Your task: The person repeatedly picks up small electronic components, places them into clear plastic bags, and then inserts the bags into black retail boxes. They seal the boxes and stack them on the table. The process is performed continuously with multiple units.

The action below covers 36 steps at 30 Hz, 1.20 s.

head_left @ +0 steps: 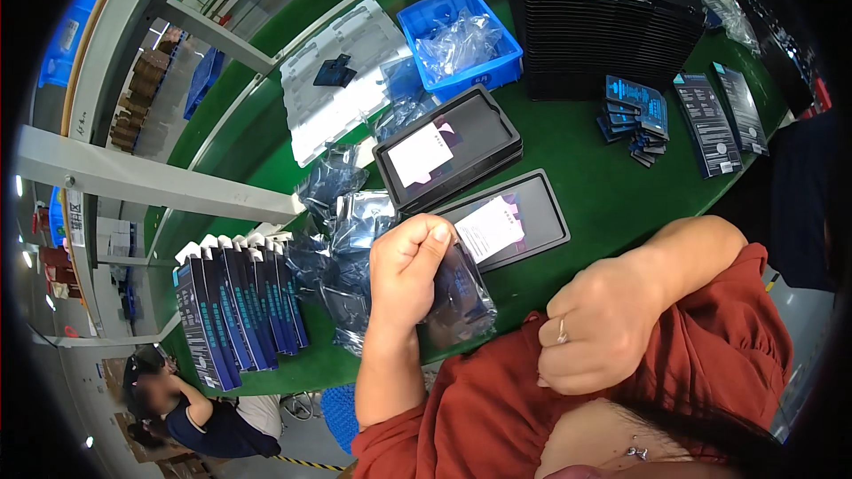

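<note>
My left hand (406, 270) is closed around a dark glossy plastic bag (457, 297), held just above the green table (612, 195). My right hand (595, 319) is curled into a fist against my red sleeve, with a ring on one finger and nothing visible in it. Right beyond the left hand lies a flat black tray (510, 217) with a white and pink slip on it. A second black tray stack (448, 151) sits behind it, also carrying a white slip.
Upright dark blue boxes (235, 310) stand at the left. Loose shiny bags (333, 231) lie beside them. A blue bin (457, 40) of clear bags, tall black tray stacks (603, 9), small blue packets (635, 115) and flat boxes (710, 124) fill the back. Other people sit at far top and lower left.
</note>
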Available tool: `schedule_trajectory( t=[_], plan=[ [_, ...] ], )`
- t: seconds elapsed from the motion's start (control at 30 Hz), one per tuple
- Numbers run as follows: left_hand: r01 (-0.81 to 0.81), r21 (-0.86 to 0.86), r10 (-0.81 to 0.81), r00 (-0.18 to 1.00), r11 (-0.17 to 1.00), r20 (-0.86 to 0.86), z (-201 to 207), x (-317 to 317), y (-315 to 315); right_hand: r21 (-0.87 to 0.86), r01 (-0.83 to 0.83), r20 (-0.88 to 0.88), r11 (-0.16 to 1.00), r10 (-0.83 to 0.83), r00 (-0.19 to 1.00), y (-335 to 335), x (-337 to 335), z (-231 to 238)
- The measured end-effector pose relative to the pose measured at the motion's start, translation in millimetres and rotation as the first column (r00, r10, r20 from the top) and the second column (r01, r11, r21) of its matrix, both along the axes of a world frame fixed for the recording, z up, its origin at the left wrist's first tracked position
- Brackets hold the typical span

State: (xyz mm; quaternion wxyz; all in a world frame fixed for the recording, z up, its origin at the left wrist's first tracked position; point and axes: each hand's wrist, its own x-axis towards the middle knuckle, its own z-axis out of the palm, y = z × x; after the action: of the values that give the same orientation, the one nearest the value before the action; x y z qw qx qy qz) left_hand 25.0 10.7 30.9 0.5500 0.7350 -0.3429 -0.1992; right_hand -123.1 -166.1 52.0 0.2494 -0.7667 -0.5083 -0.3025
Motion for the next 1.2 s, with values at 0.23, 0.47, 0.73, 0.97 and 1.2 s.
schedule_trajectory(
  t=[0.23,0.47,0.73,0.97,1.2],
  plan=[
    [-0.212,-0.114,0.222,0.971,0.971,0.085,-15.9,-1.7,-0.5,0.042,0.476,-0.109,0.879,-0.469,0.876,-53.3,9.2,23.1],
    [-0.224,-0.145,0.254,0.937,0.964,0.240,-19.6,-7.2,-9.1,0.411,0.713,0.044,0.568,-0.794,0.607,-78.7,116.2,-0.1],
    [-0.231,-0.201,0.285,0.908,0.952,0.307,-19.0,-12.3,-8.7,0.109,0.680,-0.366,0.725,-0.607,0.705,-46.6,103.9,-13.8],
    [-0.090,-0.120,0.137,0.867,0.989,0.479,-16.3,-13.3,-5.7,0.187,0.472,-0.956,0.862,0.050,0.288,-27.5,60.5,-21.6],
    [0.037,0.015,-0.033,0.571,0.999,0.820,-3.8,-18.2,-16.1,0.364,0.632,-0.931,0.685,0.282,0.230,-22.1,57.4,-34.4]
  ],
)
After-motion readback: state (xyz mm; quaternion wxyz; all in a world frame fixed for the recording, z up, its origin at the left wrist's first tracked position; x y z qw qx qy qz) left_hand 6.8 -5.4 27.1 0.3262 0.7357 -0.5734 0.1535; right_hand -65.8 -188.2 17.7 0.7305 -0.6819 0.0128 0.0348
